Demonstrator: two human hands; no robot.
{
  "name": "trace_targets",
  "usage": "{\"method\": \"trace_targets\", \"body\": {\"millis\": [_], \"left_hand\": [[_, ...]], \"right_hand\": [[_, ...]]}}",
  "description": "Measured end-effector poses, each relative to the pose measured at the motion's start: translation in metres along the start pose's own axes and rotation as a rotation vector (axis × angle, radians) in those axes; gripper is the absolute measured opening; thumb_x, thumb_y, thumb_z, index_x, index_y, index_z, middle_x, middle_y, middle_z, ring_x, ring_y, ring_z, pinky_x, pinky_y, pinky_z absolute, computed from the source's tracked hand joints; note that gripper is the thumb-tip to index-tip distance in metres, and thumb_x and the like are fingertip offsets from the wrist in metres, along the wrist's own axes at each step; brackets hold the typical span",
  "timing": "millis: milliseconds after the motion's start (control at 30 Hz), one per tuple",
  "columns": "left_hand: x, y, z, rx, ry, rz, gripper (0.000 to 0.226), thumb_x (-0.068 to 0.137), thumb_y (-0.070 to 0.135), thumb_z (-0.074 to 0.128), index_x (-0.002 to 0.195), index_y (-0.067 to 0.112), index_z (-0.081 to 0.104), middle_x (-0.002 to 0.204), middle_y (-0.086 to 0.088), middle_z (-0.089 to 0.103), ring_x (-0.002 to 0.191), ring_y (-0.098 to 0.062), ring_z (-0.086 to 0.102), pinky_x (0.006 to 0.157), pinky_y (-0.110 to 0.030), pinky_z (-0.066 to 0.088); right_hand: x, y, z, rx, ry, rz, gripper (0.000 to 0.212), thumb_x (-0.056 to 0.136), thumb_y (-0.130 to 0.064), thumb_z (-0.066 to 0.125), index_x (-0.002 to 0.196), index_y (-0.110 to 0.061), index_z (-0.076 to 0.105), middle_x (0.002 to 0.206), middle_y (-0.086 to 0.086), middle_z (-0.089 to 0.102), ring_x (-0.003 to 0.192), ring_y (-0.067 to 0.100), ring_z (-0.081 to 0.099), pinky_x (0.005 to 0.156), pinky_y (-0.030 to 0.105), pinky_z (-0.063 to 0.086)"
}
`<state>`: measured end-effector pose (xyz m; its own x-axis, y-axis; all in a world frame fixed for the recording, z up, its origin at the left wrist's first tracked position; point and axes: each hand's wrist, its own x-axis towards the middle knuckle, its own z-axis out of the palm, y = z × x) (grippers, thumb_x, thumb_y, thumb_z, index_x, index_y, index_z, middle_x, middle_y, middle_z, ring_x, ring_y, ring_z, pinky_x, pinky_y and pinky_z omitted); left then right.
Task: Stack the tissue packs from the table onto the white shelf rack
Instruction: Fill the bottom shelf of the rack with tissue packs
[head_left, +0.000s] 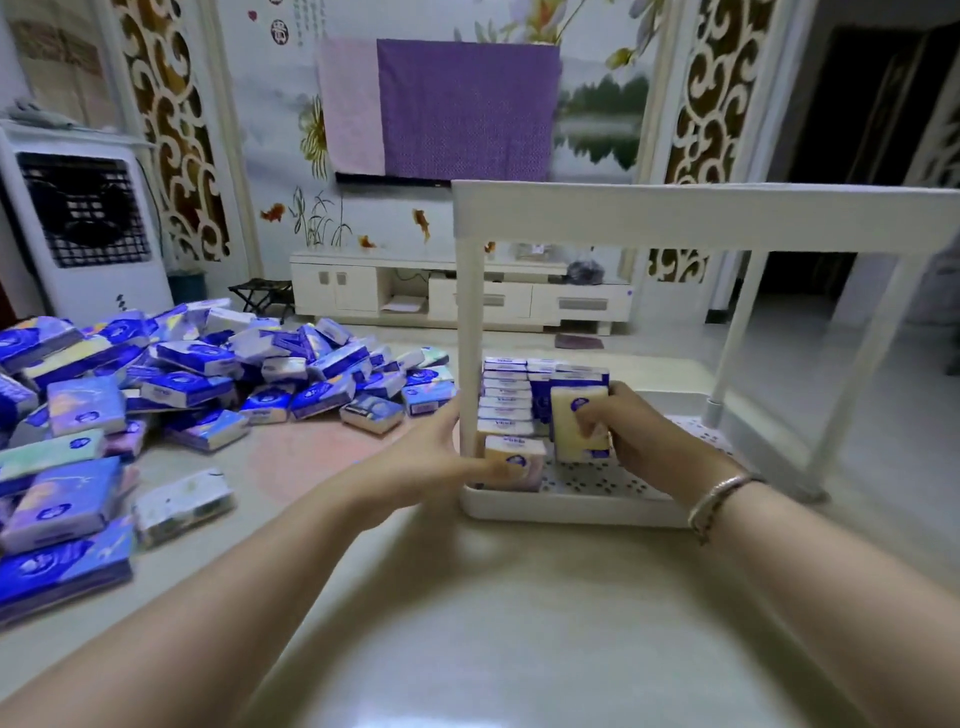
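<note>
A white shelf rack (571, 512) stands on the table at centre right, with a perforated bottom tray and a top shelf on posts. Several tissue packs (506, 402) stand upright in rows on the tray's left side. My right hand (631, 428) grips a yellowish tissue pack (576, 423) upright at the front of the second row. My left hand (441, 457) holds a yellowish tissue pack (514, 460) at the front of the first row, fingers against its lower face. A big loose heap of blue and pastel tissue packs (171, 379) covers the table's left side.
The beige table (467, 623) stretches toward me. One lone pack (182, 504) lies left of my left forearm. The rack's front left post (470, 332) rises just above my left hand. Behind are a TV cabinet (457, 296) and an air cooler (88, 228).
</note>
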<state>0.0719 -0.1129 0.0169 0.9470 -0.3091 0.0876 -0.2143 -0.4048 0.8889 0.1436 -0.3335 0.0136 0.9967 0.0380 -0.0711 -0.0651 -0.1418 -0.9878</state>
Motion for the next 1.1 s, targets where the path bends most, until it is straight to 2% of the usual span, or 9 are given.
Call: {"method": "trace_targets", "body": {"millis": [100, 233, 333, 433, 600, 700, 800, 933, 1100], "left_hand": [[0.005, -0.004, 0.008, -0.060, -0.027, 0.057, 0.043, 0.077, 0.017, 0.079, 0.111, 0.035, 0.060, 0.098, 0.032, 0.068, 0.094, 0.013, 0.062, 0.073, 0.000, 0.042], [0.012, -0.015, 0.010, -0.130, -0.017, 0.030, 0.046, 0.079, 0.015, 0.076, 0.122, 0.024, 0.061, 0.113, 0.013, 0.070, 0.106, -0.002, 0.064, 0.091, -0.018, 0.048], [0.015, -0.021, 0.008, -0.153, -0.049, 0.013, 0.046, 0.082, 0.016, 0.073, 0.126, 0.021, 0.060, 0.117, 0.008, 0.069, 0.111, -0.008, 0.063, 0.099, -0.029, 0.046], [0.015, -0.021, 0.006, -0.171, -0.066, 0.008, 0.042, 0.086, 0.017, 0.069, 0.127, 0.020, 0.059, 0.119, 0.008, 0.068, 0.114, -0.010, 0.061, 0.102, -0.032, 0.044], [0.012, -0.018, 0.004, -0.171, -0.097, -0.007, 0.044, 0.087, 0.017, 0.068, 0.129, 0.020, 0.057, 0.121, 0.007, 0.067, 0.115, -0.009, 0.060, 0.105, -0.033, 0.043], [0.009, -0.012, 0.003, -0.157, -0.119, -0.002, 0.043, 0.084, 0.015, 0.071, 0.124, 0.024, 0.059, 0.117, 0.011, 0.068, 0.111, -0.004, 0.062, 0.096, -0.022, 0.049], [0.003, -0.007, -0.007, -0.079, -0.111, 0.006, 0.043, 0.076, 0.026, 0.080, 0.115, 0.031, 0.062, 0.114, 0.022, 0.067, 0.111, 0.002, 0.060, 0.092, -0.016, 0.046], [-0.012, -0.003, -0.030, 0.015, -0.029, -0.022, 0.104, 0.058, 0.045, 0.085, 0.146, 0.025, 0.035, 0.150, 0.017, 0.037, 0.136, 0.001, 0.035, 0.116, -0.031, 0.026], [-0.044, -0.007, -0.072, 0.017, 0.209, -0.087, 0.077, 0.075, 0.020, 0.079, 0.142, 0.024, 0.041, 0.140, 0.005, 0.051, 0.120, -0.007, 0.050, 0.095, -0.023, 0.042]], "right_hand": [[0.011, 0.011, 0.009, -0.074, -0.009, 0.045, 0.080, 0.046, -0.008, 0.056, 0.124, -0.011, 0.041, 0.102, 0.010, 0.058, 0.087, 0.022, 0.057, 0.064, 0.029, 0.045], [0.022, 0.021, 0.013, -0.109, 0.048, 0.141, 0.085, 0.050, -0.007, 0.057, 0.129, -0.021, 0.027, 0.114, 0.020, 0.051, 0.104, 0.033, 0.056, 0.079, 0.043, 0.047], [0.028, 0.024, 0.017, -0.181, -0.007, 0.154, 0.094, 0.032, -0.019, 0.061, 0.124, -0.015, 0.037, 0.117, 0.024, 0.055, 0.098, 0.035, 0.061, 0.083, 0.045, 0.050], [0.027, 0.025, 0.024, -0.225, -0.064, 0.176, 0.072, 0.039, -0.021, 0.057, 0.111, -0.015, 0.055, 0.115, 0.026, 0.063, 0.104, 0.040, 0.063, 0.094, 0.055, 0.048], [0.001, 0.013, 0.023, -0.281, -0.126, 0.166, 0.043, 0.054, -0.019, 0.056, 0.097, -0.013, 0.059, 0.103, 0.019, 0.067, 0.089, 0.031, 0.064, 0.090, 0.043, 0.050], [-0.016, 0.002, 0.015, -0.453, -0.071, 0.120, 0.044, 0.079, -0.015, 0.055, 0.122, -0.013, 0.046, 0.111, 0.011, 0.057, 0.100, 0.026, 0.055, 0.087, 0.035, 0.045], [-0.042, -0.015, 0.012, -0.563, 0.021, -0.032, 0.068, 0.090, -0.019, 0.056, 0.147, -0.012, 0.021, 0.138, 0.009, 0.042, 0.118, 0.022, 0.045, 0.085, 0.028, 0.036], [-0.090, -0.038, 0.021, -0.632, 0.147, -0.374, 0.042, 0.086, -0.018, 0.058, 0.127, -0.017, 0.050, 0.130, 0.000, 0.050, 0.118, 0.014, 0.047, 0.082, 0.022, 0.035], [-0.128, -0.063, 0.071, -0.668, 0.014, -0.628, 0.026, 0.085, -0.007, 0.051, 0.107, -0.014, 0.062, 0.107, -0.003, 0.057, 0.091, 0.009, 0.051, 0.070, 0.022, 0.038]]}}
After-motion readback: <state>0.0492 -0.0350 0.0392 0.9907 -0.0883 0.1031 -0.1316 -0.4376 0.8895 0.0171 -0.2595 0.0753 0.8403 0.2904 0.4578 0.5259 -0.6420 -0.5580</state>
